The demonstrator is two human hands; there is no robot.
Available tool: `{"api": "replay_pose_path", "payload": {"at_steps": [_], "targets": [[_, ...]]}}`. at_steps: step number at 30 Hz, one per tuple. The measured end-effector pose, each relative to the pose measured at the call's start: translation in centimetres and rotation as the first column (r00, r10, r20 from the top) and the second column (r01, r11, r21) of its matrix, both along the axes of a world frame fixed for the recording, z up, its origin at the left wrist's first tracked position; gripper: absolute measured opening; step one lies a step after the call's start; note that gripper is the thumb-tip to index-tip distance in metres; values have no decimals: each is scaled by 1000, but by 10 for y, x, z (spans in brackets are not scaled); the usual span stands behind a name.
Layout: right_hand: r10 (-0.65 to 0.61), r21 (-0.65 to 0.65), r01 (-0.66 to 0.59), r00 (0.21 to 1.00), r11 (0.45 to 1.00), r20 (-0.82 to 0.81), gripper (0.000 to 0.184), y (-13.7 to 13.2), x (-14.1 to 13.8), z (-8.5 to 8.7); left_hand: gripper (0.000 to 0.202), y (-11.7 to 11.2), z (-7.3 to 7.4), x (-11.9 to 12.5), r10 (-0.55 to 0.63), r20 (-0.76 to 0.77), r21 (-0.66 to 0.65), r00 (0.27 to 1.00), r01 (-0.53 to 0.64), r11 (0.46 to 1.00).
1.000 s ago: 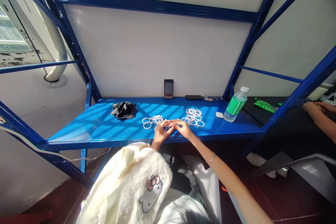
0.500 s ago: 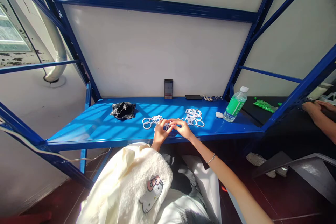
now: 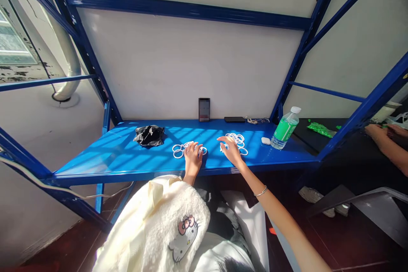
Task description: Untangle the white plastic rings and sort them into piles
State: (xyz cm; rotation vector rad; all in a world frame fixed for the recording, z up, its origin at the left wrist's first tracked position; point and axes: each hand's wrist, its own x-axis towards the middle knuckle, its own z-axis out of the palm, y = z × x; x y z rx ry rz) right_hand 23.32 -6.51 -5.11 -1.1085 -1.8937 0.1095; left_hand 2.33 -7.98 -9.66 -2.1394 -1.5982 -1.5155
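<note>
Two groups of white rings lie on the blue tabletop [image 3: 121,157]. My left hand [image 3: 193,159] is over the left group of white rings [image 3: 178,151], palm down with its fingers spread. It covers part of that group, and whether it touches a ring I cannot tell. Beside the right group of white rings [image 3: 239,138] hovers my right hand [image 3: 232,151], fingers apart and curved, with nothing visible in them. A bracelet [image 3: 262,191] circles my right wrist.
A crumpled black plastic bag [image 3: 149,135] lies left. At the back are an upright phone [image 3: 204,109], a flat black device [image 3: 234,119] and a cable [image 3: 256,120]. A water bottle [image 3: 285,128] and small white case [image 3: 265,140] stand right. Another person's arm [image 3: 387,146] shows far right.
My hands, fingertips together between the ring groups before, have parted. The left has lowered onto the left group; the right has moved right to the other group.
</note>
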Motion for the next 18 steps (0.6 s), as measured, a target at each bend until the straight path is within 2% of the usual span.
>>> {"api": "replay_pose_path", "payload": {"at_steps": [4,7,10,13,18], "targets": [[-252,-27,253,966,967,52,29,18,49,1,23,1,-2,1,-1,-15,4,1000,1,1000],[-353,-59,360,930,931,101,23,26,77,-4,22,-1,0,1,2,-20,9,1000,-2,1000],[-378,-74,392,913,917,156,18,30,87,-10,21,-3,2,1,-3,-24,15,1000,4,1000],[-380,-81,401,905,913,191,15,31,86,-14,20,-6,4,2,-7,-11,15,1000,7,1000],[-364,-69,381,914,922,182,17,28,83,-6,20,-8,7,4,-16,19,11,1000,16,1000]]}}
